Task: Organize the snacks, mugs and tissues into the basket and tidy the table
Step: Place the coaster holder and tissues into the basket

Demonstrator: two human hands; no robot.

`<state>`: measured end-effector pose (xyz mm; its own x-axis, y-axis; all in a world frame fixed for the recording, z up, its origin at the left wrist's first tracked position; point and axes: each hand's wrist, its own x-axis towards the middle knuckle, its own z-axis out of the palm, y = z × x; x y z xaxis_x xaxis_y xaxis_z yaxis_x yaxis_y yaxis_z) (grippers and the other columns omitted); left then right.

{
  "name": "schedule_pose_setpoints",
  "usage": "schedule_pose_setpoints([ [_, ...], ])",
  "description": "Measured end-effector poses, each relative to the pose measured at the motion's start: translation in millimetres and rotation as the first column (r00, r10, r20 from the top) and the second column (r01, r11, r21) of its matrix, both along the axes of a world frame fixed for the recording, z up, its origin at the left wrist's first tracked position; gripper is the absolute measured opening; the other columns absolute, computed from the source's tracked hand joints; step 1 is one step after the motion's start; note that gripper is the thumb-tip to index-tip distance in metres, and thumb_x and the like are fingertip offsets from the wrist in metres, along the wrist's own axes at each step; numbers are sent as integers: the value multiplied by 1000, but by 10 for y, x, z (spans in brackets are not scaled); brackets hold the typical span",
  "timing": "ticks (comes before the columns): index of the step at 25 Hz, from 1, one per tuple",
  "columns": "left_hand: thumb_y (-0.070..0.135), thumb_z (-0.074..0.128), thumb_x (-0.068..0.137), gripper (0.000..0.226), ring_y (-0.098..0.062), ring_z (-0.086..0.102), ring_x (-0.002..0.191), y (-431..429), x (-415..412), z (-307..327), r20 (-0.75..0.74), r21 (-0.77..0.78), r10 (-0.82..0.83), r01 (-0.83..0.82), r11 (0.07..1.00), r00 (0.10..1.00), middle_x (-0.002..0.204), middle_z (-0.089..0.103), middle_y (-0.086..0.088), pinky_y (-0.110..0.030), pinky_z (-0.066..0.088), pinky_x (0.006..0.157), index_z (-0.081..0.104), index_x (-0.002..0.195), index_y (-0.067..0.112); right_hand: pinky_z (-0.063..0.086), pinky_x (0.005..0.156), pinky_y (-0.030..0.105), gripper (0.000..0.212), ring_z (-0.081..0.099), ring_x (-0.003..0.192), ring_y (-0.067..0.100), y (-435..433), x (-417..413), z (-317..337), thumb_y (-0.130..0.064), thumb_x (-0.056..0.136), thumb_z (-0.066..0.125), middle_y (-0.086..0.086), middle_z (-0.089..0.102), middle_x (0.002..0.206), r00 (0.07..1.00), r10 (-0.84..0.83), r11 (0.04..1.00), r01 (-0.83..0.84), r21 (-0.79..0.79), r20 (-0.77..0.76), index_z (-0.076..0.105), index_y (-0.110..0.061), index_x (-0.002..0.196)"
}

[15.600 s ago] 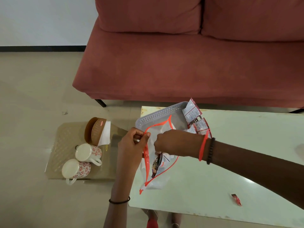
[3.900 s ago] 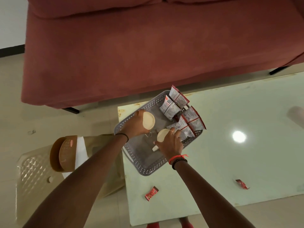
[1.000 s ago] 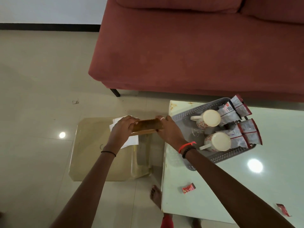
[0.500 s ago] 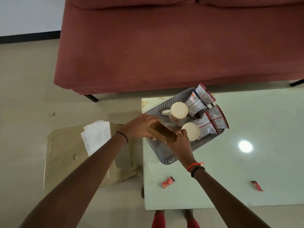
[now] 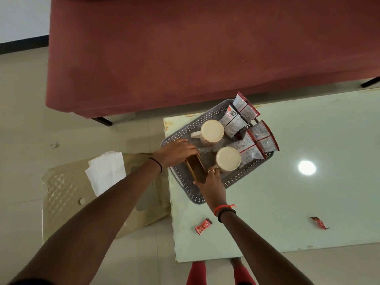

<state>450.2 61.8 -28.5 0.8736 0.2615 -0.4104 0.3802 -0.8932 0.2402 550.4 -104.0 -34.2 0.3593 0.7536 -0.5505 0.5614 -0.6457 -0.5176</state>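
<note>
A grey perforated basket (image 5: 181,131) stands at the table's near-left corner. Inside it are two patterned mugs, one at the back (image 5: 211,132) and one in front (image 5: 228,159), and several snack packets (image 5: 246,130) along its right side. My left hand (image 5: 176,151) and my right hand (image 5: 211,182) hold a brown wooden tissue holder (image 5: 196,168) by its two ends, low in the basket's left part. A stack of white tissues (image 5: 106,171) lies on the beige stool (image 5: 65,192) to the left.
Two small red wrappers lie on the pale green table (image 5: 298,192), one near the front left (image 5: 203,225), one at the front right (image 5: 319,222). A red sofa (image 5: 205,48) stands behind the table. Tiled floor surrounds the stool.
Both hands carried the brown holder from the stool over to the basket and lowered it into the left part. The tissues stayed on the stool.
</note>
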Motion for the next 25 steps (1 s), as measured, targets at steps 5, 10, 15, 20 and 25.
schedule_pose_setpoints([
  [5,10,63,83,47,-18,50,126,-11,-4,-66,26,32,10,-11,999,1000,133,57,1,-38,23,115,51,127,22,58,79,39,59,64,100,27,25,-14,-54,-45,84,63,9,50,127,980,88,995,-79,-56,180,45,-7,126],
  [10,11,63,84,44,-18,52,123,-53,-33,-95,53,45,30,-33,998,998,131,58,0,-39,29,113,53,125,21,57,77,36,52,67,93,25,10,-65,-63,-46,86,61,10,54,122,959,134,990,-118,-79,250,51,-8,119],
  [15,10,60,85,46,-18,50,125,-57,-42,-86,43,53,47,-49,997,998,134,56,0,-37,31,113,51,129,20,56,77,37,51,67,93,24,40,-85,-18,-44,85,63,8,56,118,959,129,989,-107,-98,252,51,-8,119],
  [20,14,58,88,61,-18,31,140,-147,-195,62,119,38,233,-239,970,965,151,36,1,-41,19,120,32,143,23,54,82,43,51,63,103,30,70,-72,108,-34,84,67,10,54,124,989,9,996,3,-85,144,48,-6,122],
  [25,14,50,93,39,-6,41,123,-511,-822,243,465,-329,843,-832,446,269,138,47,0,-27,34,109,46,131,19,54,83,42,38,55,110,28,203,-206,387,-29,87,64,10,52,121,989,-75,992,60,114,126,51,-8,116],
])
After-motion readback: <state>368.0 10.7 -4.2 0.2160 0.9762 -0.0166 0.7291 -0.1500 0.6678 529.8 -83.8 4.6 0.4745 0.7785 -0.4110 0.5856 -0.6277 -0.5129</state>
